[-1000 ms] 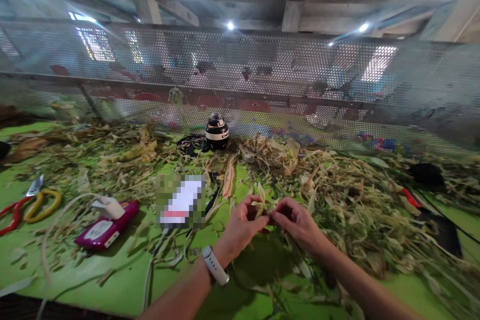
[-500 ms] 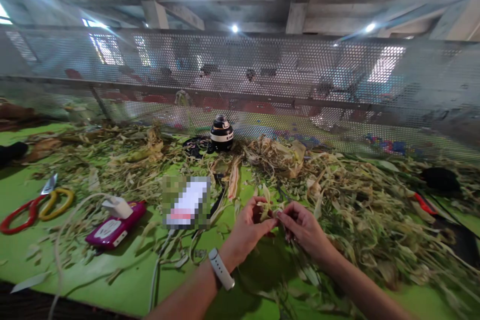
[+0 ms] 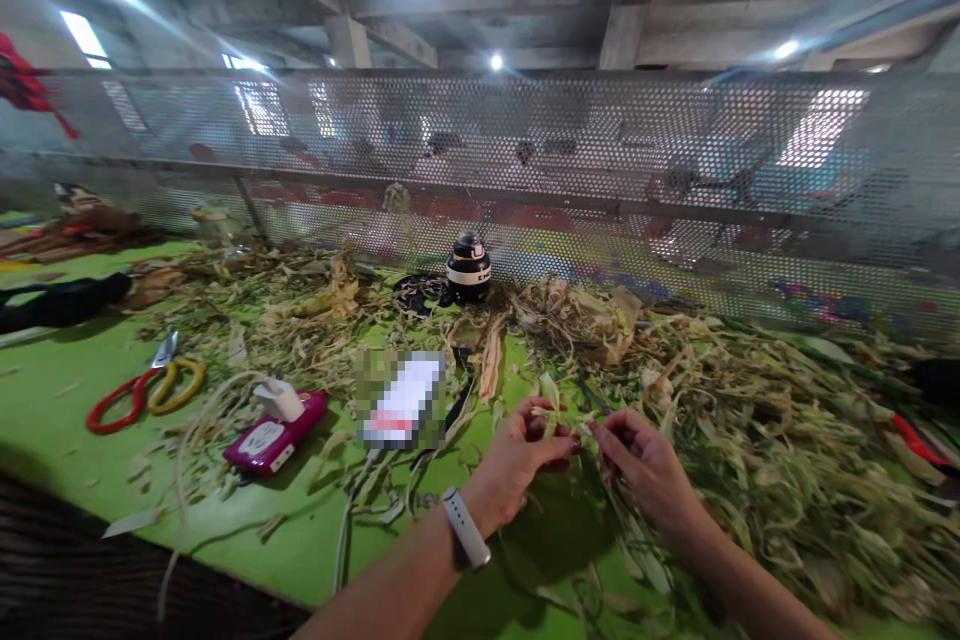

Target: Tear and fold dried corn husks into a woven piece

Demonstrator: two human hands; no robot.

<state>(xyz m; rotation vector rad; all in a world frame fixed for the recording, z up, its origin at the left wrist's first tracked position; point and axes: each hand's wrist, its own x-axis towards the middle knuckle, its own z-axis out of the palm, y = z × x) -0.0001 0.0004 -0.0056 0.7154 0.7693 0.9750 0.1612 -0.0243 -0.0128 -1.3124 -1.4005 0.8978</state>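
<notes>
hands: 2 | scissors: 1 | power bank: 1 | husk strips: perhaps hundreds

1. Both forearms are bare, with no sleeves in view.
2. The left wrist wears a watch on a pale grey, smooth band that wraps the wrist as a plain strip.
3. The left hand and the right hand are bare, without gloves.
4. No rings are discernible on the fingers.
</notes>
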